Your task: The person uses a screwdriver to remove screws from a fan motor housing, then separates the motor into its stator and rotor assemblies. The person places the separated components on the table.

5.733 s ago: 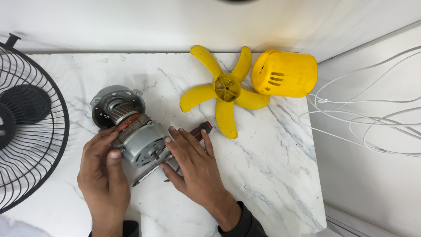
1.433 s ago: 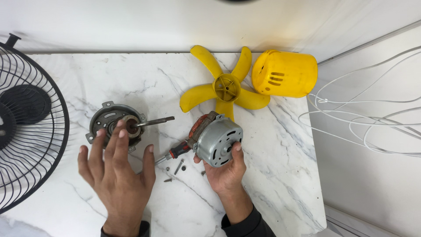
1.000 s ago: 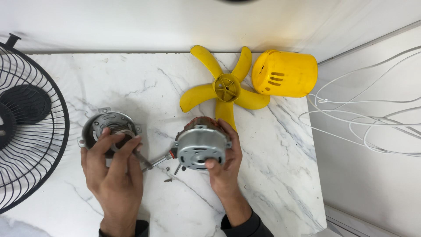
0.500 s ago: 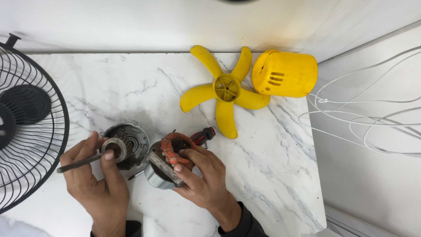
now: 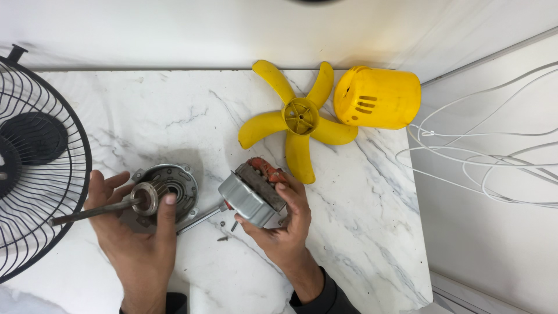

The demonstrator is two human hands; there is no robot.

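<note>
While the left hand (image 5: 136,232) grips the rotor (image 5: 142,199) and the right hand (image 5: 282,224) clamps the stator (image 5: 251,195), loose screws (image 5: 226,229) lie between them, near the blade (image 5: 299,119) and yellow cover (image 5: 378,97).

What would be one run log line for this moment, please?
left hand: holds rotor shaft | right hand: grips motor housing | end cap: on marble table

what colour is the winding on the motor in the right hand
Reddish orange, on the motor held by the right hand; shows best in the head view.
</note>
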